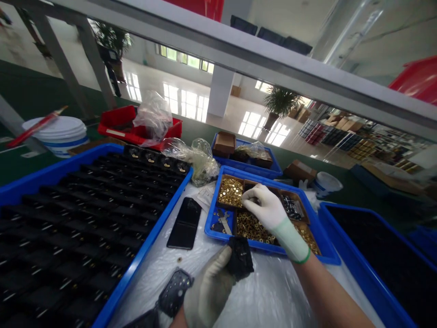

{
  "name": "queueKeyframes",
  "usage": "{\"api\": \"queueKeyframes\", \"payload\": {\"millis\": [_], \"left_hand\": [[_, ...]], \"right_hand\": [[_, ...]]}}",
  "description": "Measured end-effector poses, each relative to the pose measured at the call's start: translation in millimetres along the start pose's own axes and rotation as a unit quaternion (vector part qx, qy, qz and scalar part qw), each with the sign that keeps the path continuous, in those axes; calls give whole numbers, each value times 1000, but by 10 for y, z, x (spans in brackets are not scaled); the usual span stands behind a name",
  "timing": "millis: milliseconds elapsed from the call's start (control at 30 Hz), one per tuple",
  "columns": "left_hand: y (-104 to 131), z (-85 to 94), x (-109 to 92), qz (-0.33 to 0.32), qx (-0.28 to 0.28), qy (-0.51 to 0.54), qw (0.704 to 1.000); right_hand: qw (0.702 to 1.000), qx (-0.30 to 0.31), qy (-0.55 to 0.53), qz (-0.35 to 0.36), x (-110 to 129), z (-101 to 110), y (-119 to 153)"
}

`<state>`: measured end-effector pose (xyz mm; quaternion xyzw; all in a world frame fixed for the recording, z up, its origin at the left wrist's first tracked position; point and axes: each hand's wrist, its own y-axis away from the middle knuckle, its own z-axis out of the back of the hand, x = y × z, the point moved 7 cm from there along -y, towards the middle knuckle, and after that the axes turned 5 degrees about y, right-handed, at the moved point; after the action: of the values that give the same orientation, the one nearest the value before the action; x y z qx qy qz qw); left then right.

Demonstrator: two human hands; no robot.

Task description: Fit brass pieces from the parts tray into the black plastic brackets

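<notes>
I'm seeing the black plastic part point(241, 258) near the blue tray point(269, 248), the left hand point(209, 286) gripping its left edge; it's looking light, stiff, best taken by its sides. The right hand point(266, 207) is curling above brass pieces point(231, 192), its grip's contents unclear.

The gloved left hand point(209, 286) curls inward low down; the gloved right point(268, 207) reaches forward, fingers bent.

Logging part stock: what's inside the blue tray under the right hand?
Blue tray holds small brass parts, silvery parts and a flat metal tool. The right hand hides part of the middle; what lies beneath it can't be seen.
</notes>
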<state>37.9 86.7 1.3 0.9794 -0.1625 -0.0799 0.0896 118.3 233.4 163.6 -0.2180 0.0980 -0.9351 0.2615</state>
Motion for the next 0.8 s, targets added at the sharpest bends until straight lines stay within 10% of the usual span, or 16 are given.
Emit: {"api": "queueKeyframes", "payload": {"millis": [300, 800], "left_hand": [[17, -170, -29, 10, 55, -1, 998], [56, -278, -93, -8, 91, -76, 993]], "right_hand": [[996, -34, -51, 67, 501, 21, 1017], [992, -48, -83, 78, 571, -114, 1229]]}}
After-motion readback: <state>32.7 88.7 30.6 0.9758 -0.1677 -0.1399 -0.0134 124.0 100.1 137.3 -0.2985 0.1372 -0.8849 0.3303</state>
